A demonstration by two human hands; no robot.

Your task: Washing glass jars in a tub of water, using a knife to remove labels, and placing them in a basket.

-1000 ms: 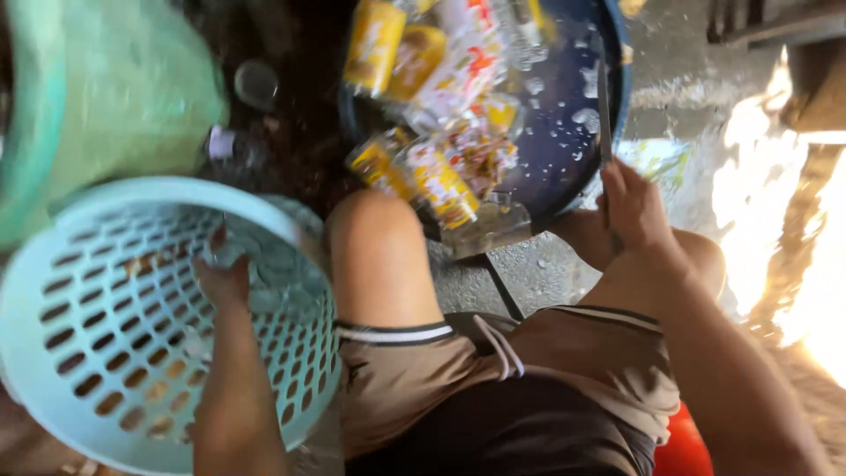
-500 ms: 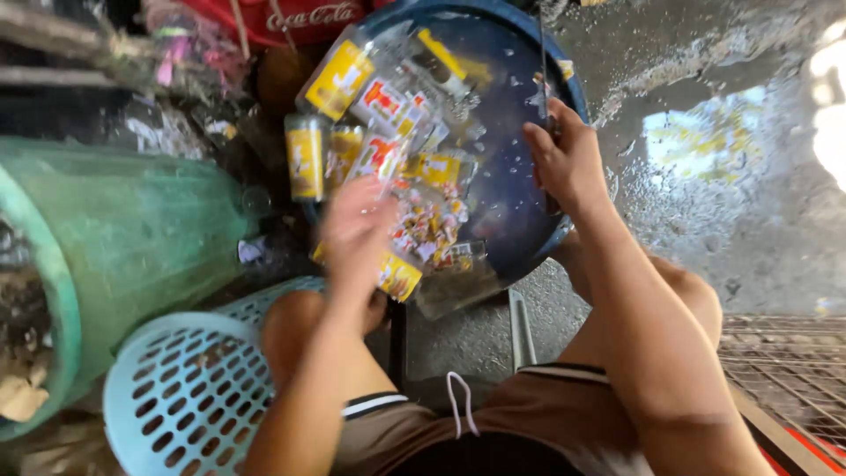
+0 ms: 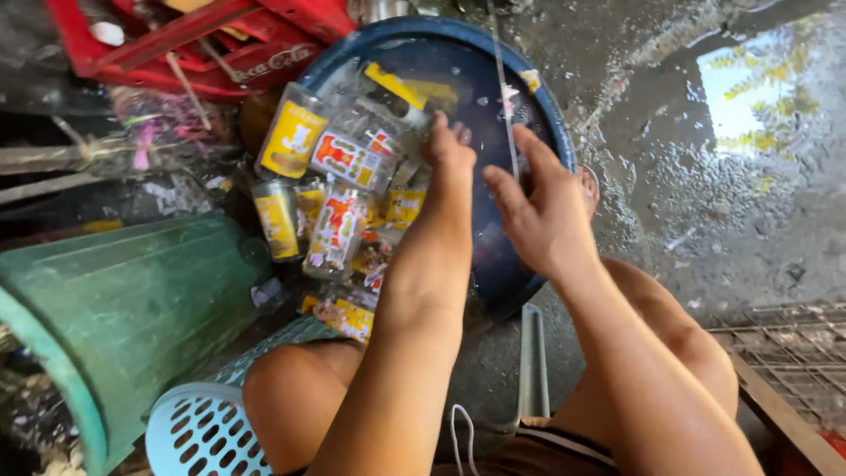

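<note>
Nearest the knees, a pale blue basket [image 3: 198,432] stands by the left leg, its visible part holding nothing, with a green bin [image 3: 123,308] lying beside it. Further out, the left hand [image 3: 445,163] reaches into the blue tub [image 3: 493,264], fingers curled down among the glass bottles [image 3: 339,220]; whether its grip has closed on one cannot be told. The right hand [image 3: 542,207] hovers over the tub's inside with fingers spread, holding nothing. Many labelled bottles remain piled in the water, so most of the work looks undone. Beyond lie a red crate [image 3: 220,40] and wet concrete floor [image 3: 705,220].
</note>
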